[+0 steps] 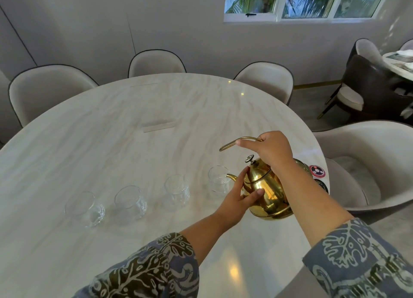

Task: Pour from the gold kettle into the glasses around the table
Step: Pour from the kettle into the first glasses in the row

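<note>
The gold kettle (266, 190) is tilted to the left above the marble table (111, 123), its thin spout reaching the rim of the rightmost glass (218, 181). My right hand (270, 149) grips the kettle's curved handle from above. My left hand (239, 197) is pressed against the kettle's belly and spout base. Several clear glasses stand in a row to the left: one (176, 191), another (130, 202), and the leftmost (83, 208). No liquid is visible in them.
Beige padded chairs ring the table, one close at the right (366, 163). A round red-and-black coaster (317, 170) lies by the table's right edge behind the kettle. A pale flat strip (159, 126) lies mid-table. Another table and dark chairs stand at far right.
</note>
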The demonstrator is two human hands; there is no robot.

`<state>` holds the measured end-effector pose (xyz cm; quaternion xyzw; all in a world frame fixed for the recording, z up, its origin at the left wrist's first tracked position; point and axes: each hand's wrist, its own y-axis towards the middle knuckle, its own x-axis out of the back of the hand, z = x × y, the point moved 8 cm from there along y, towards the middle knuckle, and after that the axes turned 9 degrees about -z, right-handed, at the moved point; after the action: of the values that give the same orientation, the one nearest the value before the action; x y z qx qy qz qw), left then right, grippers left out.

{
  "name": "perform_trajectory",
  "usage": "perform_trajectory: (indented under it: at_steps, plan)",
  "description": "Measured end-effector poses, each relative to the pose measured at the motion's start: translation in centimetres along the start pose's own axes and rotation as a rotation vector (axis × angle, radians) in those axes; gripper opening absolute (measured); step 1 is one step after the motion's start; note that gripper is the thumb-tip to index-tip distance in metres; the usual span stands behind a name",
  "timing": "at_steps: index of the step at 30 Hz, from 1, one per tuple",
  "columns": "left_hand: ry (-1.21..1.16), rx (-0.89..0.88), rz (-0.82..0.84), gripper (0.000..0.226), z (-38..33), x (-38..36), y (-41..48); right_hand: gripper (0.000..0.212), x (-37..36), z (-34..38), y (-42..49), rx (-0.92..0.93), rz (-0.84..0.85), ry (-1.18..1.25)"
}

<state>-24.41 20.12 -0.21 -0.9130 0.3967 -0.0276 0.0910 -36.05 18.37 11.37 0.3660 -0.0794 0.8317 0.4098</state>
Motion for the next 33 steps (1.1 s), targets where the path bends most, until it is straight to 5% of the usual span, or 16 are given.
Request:
perform_trajectory:
  at_steps: [22,33]
  plan:
    - [0.014,0.016,0.001,0.070,0.9,0.0,-0.1,0.060,0.0,-0.3,-0.5,0.001,-0.003,0.035]
    - [0.334,-0.038,0.026,0.073,1.3,-0.8,-0.4,0.061,2.0,-6.3,-3.0,-0.217,-0.171,0.429]
